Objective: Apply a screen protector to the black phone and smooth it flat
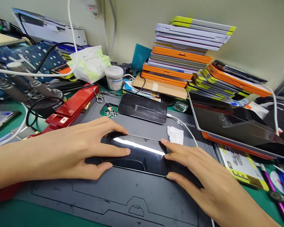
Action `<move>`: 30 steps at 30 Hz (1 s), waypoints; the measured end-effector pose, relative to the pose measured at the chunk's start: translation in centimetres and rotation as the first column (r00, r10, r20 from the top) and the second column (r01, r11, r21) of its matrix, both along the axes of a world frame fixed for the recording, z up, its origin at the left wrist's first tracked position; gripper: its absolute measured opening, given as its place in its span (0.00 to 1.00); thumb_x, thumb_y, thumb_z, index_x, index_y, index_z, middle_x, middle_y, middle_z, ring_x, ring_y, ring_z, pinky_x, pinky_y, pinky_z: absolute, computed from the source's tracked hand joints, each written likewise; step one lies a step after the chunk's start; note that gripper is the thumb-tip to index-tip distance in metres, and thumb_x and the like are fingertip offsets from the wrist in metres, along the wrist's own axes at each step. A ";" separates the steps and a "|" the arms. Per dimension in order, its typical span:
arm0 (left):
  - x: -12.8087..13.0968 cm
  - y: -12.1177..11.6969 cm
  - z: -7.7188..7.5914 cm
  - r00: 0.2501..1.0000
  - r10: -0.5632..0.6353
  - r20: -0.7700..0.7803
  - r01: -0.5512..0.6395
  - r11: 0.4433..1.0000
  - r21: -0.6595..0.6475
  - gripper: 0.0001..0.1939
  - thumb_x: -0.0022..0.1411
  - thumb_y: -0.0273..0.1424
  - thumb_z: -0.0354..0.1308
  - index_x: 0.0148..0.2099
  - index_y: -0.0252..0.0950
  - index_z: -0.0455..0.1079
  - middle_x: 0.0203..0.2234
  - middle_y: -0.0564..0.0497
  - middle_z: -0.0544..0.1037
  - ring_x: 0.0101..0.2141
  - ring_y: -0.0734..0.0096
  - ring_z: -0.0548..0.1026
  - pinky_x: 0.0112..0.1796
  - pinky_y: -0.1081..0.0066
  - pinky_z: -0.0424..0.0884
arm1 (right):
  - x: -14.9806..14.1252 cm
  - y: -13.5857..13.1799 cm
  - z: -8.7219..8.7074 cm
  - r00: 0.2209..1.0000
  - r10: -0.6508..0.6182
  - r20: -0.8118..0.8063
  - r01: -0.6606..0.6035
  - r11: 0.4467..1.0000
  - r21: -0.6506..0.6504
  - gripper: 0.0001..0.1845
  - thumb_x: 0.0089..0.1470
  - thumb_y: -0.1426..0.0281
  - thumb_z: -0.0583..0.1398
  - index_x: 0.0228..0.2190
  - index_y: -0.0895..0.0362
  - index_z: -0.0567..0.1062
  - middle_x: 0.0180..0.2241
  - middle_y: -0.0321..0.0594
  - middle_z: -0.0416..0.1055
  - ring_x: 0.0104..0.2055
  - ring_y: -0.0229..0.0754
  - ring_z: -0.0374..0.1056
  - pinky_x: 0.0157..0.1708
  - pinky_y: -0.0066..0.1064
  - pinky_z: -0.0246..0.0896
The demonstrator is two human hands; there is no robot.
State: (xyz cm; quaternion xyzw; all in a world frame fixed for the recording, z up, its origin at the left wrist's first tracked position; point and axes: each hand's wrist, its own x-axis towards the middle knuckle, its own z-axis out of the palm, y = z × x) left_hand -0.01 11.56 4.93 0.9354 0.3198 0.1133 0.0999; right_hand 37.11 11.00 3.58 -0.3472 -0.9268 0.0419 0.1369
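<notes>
A smartphone (138, 159) with a dark glossy screen lies on the grey work mat (97, 197), a bright strip of light reflected across it. My left hand (82, 148) grips its left end: the thumb is at the near edge, one finger rests on the glass and another reaches the far edge. At the right end, my right hand (203, 171) holds the corners, thumb near and fingertips far. Just beyond lies a second dark phone (153, 110) with a white cable (186, 127) at its right end. A crumpled white wipe (175, 135) sits near my right fingertips.
Behind stand a white tub (114, 78) and a tall stack of orange, grey and yellow boxes (180, 53). A red tool (71, 108) lies left. On the right are a dark flat screen panel (234, 119), a yellow-edged packet (242, 164) and a purple pen-like tool (266, 176).
</notes>
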 end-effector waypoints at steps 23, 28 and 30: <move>0.1 0.0 0.0 1.000 0.014 0.024 -0.013 1.000 -0.026 0.22 0.72 0.35 0.59 0.66 0.56 0.73 0.67 0.49 0.70 0.63 0.54 0.73 0.58 0.61 0.79 | -0.6 0.0 0.6 1.000 0.024 -0.011 -0.024 0.999 0.033 0.11 0.72 0.66 0.59 0.53 0.52 0.76 0.66 0.43 0.73 0.63 0.48 0.74 0.57 0.42 0.76; 0.0 0.1 -0.1 1.000 0.014 -0.002 -0.014 1.000 -0.017 0.23 0.72 0.36 0.58 0.67 0.56 0.72 0.67 0.49 0.69 0.63 0.53 0.73 0.57 0.59 0.80 | -0.3 -0.3 0.5 1.000 0.020 0.012 -0.020 1.000 0.012 0.12 0.72 0.65 0.59 0.53 0.51 0.75 0.67 0.42 0.72 0.65 0.48 0.72 0.59 0.42 0.75; 0.0 0.1 -0.1 1.000 0.019 0.000 -0.019 1.000 -0.023 0.23 0.72 0.36 0.59 0.66 0.56 0.73 0.68 0.49 0.69 0.62 0.53 0.74 0.57 0.59 0.80 | -0.3 -0.2 0.4 1.000 0.024 0.010 -0.024 1.000 0.015 0.12 0.72 0.65 0.59 0.54 0.51 0.75 0.67 0.41 0.72 0.66 0.47 0.72 0.60 0.42 0.74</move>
